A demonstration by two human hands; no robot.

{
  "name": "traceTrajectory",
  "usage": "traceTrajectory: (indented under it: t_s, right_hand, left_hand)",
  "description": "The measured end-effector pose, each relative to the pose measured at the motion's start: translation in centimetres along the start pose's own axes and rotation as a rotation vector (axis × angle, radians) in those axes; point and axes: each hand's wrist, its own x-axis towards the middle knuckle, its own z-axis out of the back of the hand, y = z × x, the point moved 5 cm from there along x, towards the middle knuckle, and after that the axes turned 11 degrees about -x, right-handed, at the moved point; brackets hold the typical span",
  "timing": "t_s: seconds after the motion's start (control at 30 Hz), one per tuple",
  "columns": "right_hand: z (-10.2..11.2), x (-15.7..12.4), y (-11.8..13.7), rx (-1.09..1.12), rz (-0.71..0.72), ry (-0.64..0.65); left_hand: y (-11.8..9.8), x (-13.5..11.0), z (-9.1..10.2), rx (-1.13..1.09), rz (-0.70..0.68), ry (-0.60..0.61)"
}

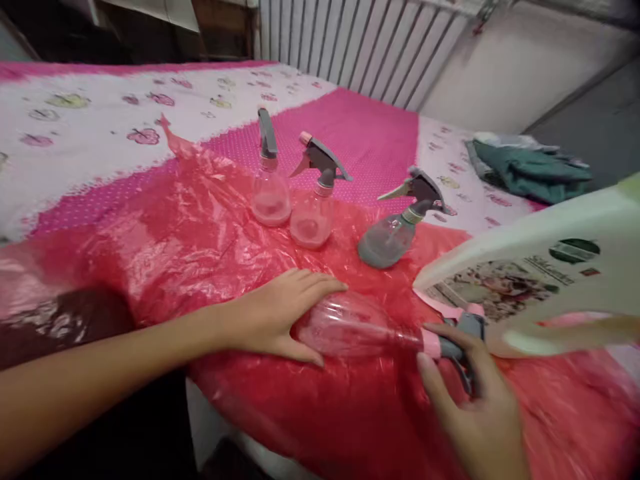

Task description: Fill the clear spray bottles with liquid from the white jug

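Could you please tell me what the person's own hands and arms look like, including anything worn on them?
Both the left hand and the right hand are ungloved, with slender fingers. The left forearm shows no sleeve, watch or bracelet. No rings are visible.

Probably bed (373, 127): red plastic sheet (220, 240) under spray bottles (311, 220); green cloth (533, 167).

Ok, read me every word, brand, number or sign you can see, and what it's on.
"Silk Garden" (likely, blurred): label of the jug.
Oval badge: lettering too blurred to read.
Small red patch: too small to read.
Held bottle, other bottles: no readable text.
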Motion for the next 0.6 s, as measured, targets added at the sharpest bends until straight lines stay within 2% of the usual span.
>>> traceTrajectory:
  t_s: [0.2,0.4,0.6]
  right_hand:
    - [0.43,0.38,0.47,0.156,0.0,0.009]
    - [0.46,0.2,0.18,0.088,0.022,0.008]
    - [0.92,0.24,0.46,0.068,-0.016,-0.042]
  left_hand:
    - [0.03,0.16,0.17,-0.008,0.015,-0.001]
    - [-0.03,0.16,0.23,-0.025,0.038,-0.003]
    - [0.02,0.11,0.25,-0.032,0.029,-0.004]
